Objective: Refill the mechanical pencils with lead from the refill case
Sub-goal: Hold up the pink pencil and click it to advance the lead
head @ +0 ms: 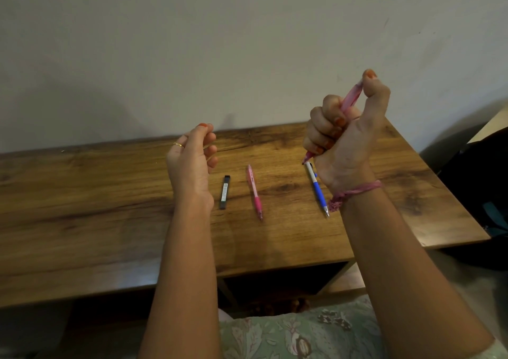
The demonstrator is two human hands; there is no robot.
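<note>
The left hand (192, 152) hovers above the wooden surface (110, 207), fingers loosely curled and holding nothing that can be made out. Just to its 4 o'clock lies the black refill case (224, 192), long axis running 12 to 6, nearer this hand than the other. At the case's 3 o'clock rests a pink pencil (255, 192), tip toward 6. Further right a blue pencil (317, 189) lies slanted, tip toward 5. Above it the right hand (343, 135) grips a second pink pencil (347, 101), fingers wrapped round the barrel, thumb pressing its top end, tip pointing down toward 7. The case is probably next, within the left hand's reach
</note>
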